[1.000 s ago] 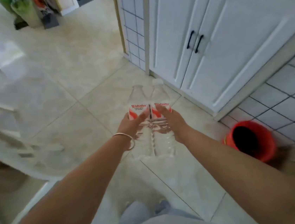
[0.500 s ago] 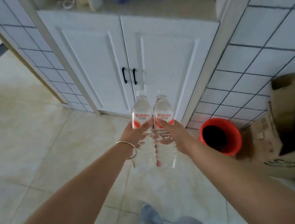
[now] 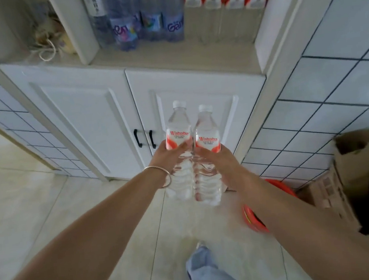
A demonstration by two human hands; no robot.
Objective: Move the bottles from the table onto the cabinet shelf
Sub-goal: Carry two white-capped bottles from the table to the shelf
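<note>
Clear plastic marked the 2 bottles held upright side by side, touching, in front of the white cabinet doors [image 3: 113, 125]. The left hand [image 3: 167, 156] had its fingers curled round the left bottle [image 3: 178, 136] just under its red and white label, a thin bangle [image 3: 159, 173] on that wrist. The right hand [image 3: 214, 157] gripped the right bottle [image 3: 206, 135] the same way. Both bottles hung below the open cabinet shelf [image 3: 169, 58], well short of its edge. On that shelf stood several blue-labelled bottles [image 3: 146, 17] and, to their right, a row of 4 clear bottles [image 3: 225, 4] with matching red labels. An orange bucket [image 3: 254, 219] sat on the tiled floor beside a cardboard box [image 3: 343, 167].
</note>
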